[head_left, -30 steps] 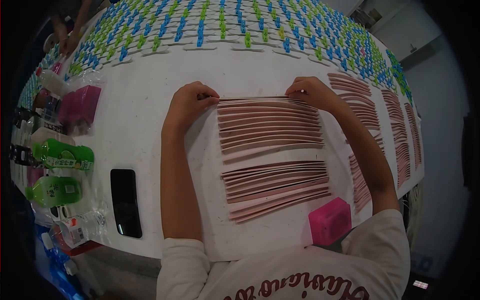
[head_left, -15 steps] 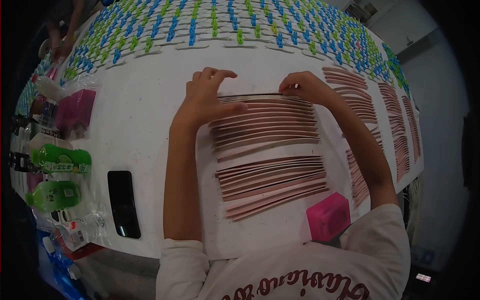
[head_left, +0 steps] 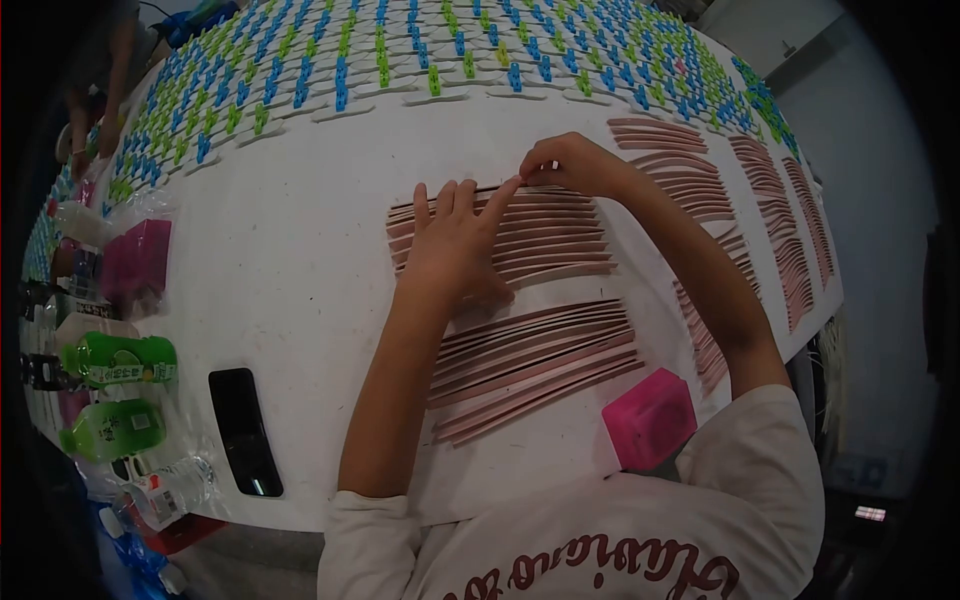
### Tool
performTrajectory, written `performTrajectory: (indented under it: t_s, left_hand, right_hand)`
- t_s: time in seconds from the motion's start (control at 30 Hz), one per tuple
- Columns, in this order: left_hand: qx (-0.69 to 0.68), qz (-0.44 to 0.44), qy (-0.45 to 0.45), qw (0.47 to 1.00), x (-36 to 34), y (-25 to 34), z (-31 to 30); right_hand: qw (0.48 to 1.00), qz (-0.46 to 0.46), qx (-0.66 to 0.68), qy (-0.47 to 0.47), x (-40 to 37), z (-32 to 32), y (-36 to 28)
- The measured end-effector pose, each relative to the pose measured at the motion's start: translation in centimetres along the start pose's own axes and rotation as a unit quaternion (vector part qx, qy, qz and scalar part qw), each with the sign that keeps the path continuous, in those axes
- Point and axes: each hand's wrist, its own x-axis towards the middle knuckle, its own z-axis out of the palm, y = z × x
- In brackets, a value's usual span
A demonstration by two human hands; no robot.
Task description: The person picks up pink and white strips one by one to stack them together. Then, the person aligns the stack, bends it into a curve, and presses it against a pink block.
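**Left hand [head_left: 455, 245] spread over the upper group of pink strips [head_left: 555, 238], right hand [head_left: 560, 165] curled at its far side**

The upper group is laid mid-table, with the lower group of strips [head_left: 540, 355] placed between it and the near edge of the white table [head_left: 280, 270]. The left hand is opened out, its fingers splayed across the upper group. The right hand's fingers are bent in beside the left forefinger; whether a strip is pinched cannot be told. More strips [head_left: 775, 215] are ranged along the right edge. A pink box [head_left: 650, 420] is set by the near edge, right of the lower group. A black phone [head_left: 245, 430] is placed toward the near left corner, and green bottles [head_left: 125, 358] are lined along the left edge. The far part is covered by blue and green clips [head_left: 341, 85]. At the far left, a co-worker's hands [head_left: 90, 145] are seen.
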Motion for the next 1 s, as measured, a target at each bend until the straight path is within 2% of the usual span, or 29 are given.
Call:
performTrajectory:
  t_s: [0.63,0.73,0.8,0.9,1.0]
  left_hand:
    - [-0.052,0.017,0.014,0.998,0.5,-0.9,-0.2]
    - [-0.052,0.021,0.014,0.998,0.4,-0.9,-0.2]
    - [-0.053,0.025,0.016,0.998,0.5,-1.1,-0.1]
    - [-0.049,0.025,0.021,0.998,0.7,-1.3,0.1]
    - [-0.057,0.031,0.019,0.998,0.6,-1.4,0.1]
  right_hand:
    - [1.0,-0.007,-0.001,0.006,-0.5,0.4,-0.2]
    - [0.999,0.032,-0.004,-0.012,-1.1,0.5,-0.9]
    - [0.994,-0.038,-0.066,0.073,-1.8,1.1,-0.8]
    - [0.99,-0.068,-0.072,0.097,-3.2,1.5,-2.2]
    - [0.989,-0.082,-0.112,0.052,-4.9,1.9,-4.7]
